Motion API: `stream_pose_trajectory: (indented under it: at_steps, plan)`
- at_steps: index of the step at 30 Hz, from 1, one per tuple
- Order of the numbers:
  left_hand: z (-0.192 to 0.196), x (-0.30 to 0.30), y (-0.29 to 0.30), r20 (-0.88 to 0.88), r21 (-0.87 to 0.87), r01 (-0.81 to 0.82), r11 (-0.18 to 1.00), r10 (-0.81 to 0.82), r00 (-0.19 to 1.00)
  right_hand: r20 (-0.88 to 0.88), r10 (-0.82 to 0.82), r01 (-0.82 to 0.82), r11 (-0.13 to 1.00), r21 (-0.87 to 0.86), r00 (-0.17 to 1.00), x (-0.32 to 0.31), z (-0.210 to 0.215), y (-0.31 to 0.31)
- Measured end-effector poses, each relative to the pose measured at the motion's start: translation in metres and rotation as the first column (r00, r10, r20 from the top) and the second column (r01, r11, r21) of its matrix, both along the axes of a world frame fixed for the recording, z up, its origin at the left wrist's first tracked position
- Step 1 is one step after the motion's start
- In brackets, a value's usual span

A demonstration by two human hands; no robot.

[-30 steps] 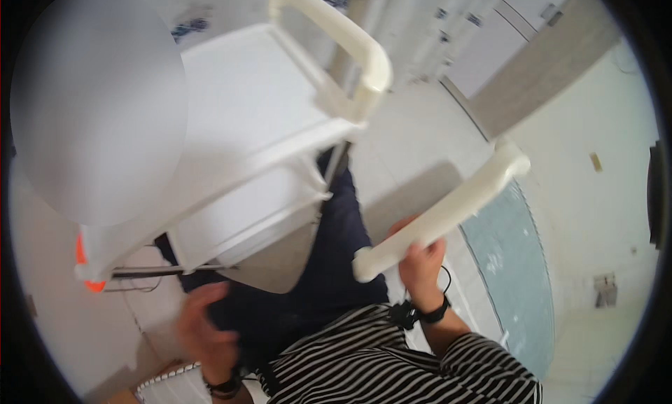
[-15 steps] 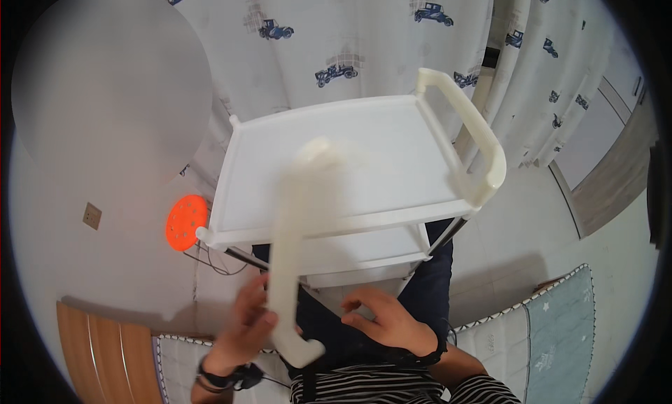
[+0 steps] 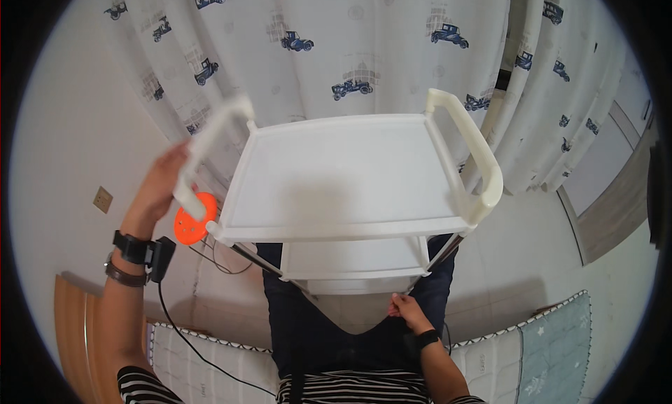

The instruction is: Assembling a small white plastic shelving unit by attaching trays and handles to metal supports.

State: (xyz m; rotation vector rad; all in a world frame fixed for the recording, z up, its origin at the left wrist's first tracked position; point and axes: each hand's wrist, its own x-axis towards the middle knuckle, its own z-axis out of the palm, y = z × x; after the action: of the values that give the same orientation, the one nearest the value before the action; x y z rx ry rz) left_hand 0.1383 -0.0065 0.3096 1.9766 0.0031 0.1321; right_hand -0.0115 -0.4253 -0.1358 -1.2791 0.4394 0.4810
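Observation:
A white trolley [image 3: 343, 173] with stacked trays stands before me. On its right side a cream handle [image 3: 479, 141] is fitted. My left hand [image 3: 162, 182] grips a second cream, C-shaped handle [image 3: 198, 150], slightly blurred, beside the trolley's left edge. Its far end is close to the far left corner post [image 3: 252, 125]; its near end hangs beside the near left corner post [image 3: 212, 229]. Whether they touch cannot be made out. Low by my right thigh, my right hand [image 3: 406, 307] has its fingers curled in, with nothing visible in them.
An orange round stool [image 3: 192, 225] stands left of the trolley, partly behind the handle. Curtains [image 3: 336, 40] with blue cars hang behind. Padded bedding [image 3: 553, 348] lies at the right, a wooden panel [image 3: 73, 327] at the left. A black cable [image 3: 189, 334] runs from my left wrist.
My left hand has carried the loose handle from in front of me, up and left to the trolley's left side. My right hand has dropped back toward my right thigh, its fingers now curled.

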Motion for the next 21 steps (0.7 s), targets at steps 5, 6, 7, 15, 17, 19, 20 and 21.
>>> stream_pose_trajectory:
  at_steps: [5, 6, 7, 15, 17, 19, 20, 21]
  plan:
    - [-0.016, 0.008, -0.015, -0.078, 0.052, -0.013, 0.999, 0.017, 0.997, -0.037, -0.069, 0.069, 0.998, -0.013, 0.997, 0.001, 0.006, -0.004]
    - [-0.014, 0.006, -0.019, -0.081, 0.054, -0.018, 0.998, 0.023, 0.996, -0.040, -0.064, 0.063, 0.998, -0.012, 0.997, 0.002, 0.005, -0.003]
    - [-0.011, 0.004, -0.023, -0.079, 0.064, -0.013, 0.998, 0.018, 0.997, -0.013, -0.060, 0.060, 0.998, 0.002, 0.998, 0.001, 0.007, -0.002]
    - [0.000, 0.005, -0.016, -0.124, 0.244, 0.002, 0.970, 0.029, 0.992, -0.034, -0.061, 0.061, 0.998, -0.006, 0.998, 0.007, 0.001, -0.001]
    - [0.000, 0.005, -0.020, -0.118, 0.245, 0.009, 0.970, 0.021, 0.993, -0.034, -0.047, 0.047, 0.999, -0.008, 0.998, 0.007, 0.000, -0.002]
    - [-0.019, 0.008, -0.019, -0.068, 0.239, -0.013, 0.971, 0.030, 0.997, -0.034, -0.050, 0.049, 0.999, -0.005, 0.998, 0.009, 0.001, -0.003]
    - [-0.025, 0.005, -0.019, 0.000, 0.232, -0.042, 0.972, 0.043, 0.999, -0.043, -0.045, 0.046, 0.999, 0.002, 0.998, 0.009, 0.001, -0.003]
    - [-0.025, 0.002, -0.020, -0.008, 0.240, -0.043, 0.970, 0.047, 0.999, -0.025, -0.049, 0.049, 0.999, 0.003, 0.999, 0.010, 0.002, -0.003]
